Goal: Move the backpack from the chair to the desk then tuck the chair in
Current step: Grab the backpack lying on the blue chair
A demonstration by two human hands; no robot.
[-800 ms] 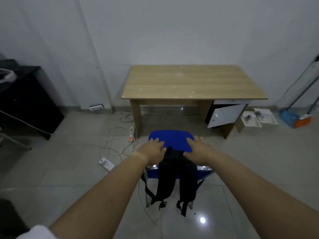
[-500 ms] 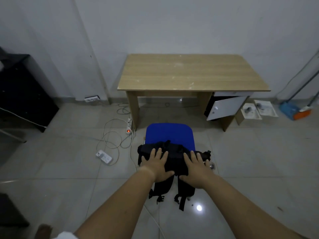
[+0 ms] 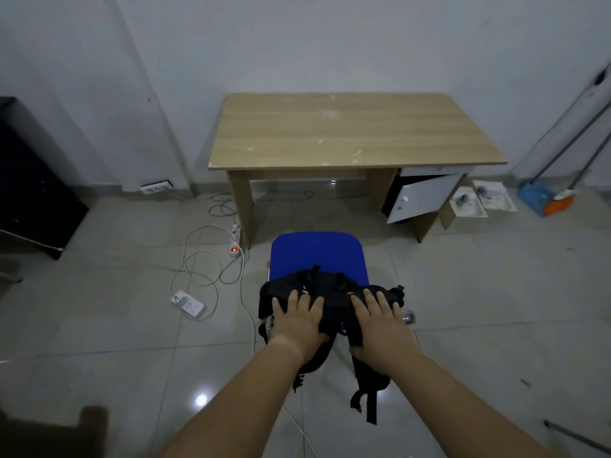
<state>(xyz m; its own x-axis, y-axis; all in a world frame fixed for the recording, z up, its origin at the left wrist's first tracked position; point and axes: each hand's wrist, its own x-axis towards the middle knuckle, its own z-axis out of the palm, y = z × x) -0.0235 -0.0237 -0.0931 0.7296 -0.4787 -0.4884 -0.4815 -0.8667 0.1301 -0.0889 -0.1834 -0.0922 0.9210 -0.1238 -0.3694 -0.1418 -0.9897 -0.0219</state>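
Note:
A black backpack (image 3: pixel 334 292) hangs over the back of a blue-seated chair (image 3: pixel 317 252), with its straps dangling toward me. The chair stands on the tiled floor, a short way in front of the bare wooden desk (image 3: pixel 347 133). My left hand (image 3: pixel 297 320) lies over the left side of the pack's top, fingers spread and thumb wrapped around the near side. On the right side, my right hand (image 3: pixel 380 325) grips the same way, thumb hooked under. The chair's backrest and legs are mostly hidden by the pack and my hands.
Power strips (image 3: pixel 188 302) and looped white cables lie on the floor left of the chair. The desk's white cabinet door (image 3: pixel 423 196) hangs open at the right. A black cabinet (image 3: pixel 29 180) stands far left; a broom and dustpan (image 3: pixel 545 200) lean at far right.
My hands drew back from the blue seat onto the top of the backpack and settled there, thumbs closing on its near side. The view has shifted back and higher.

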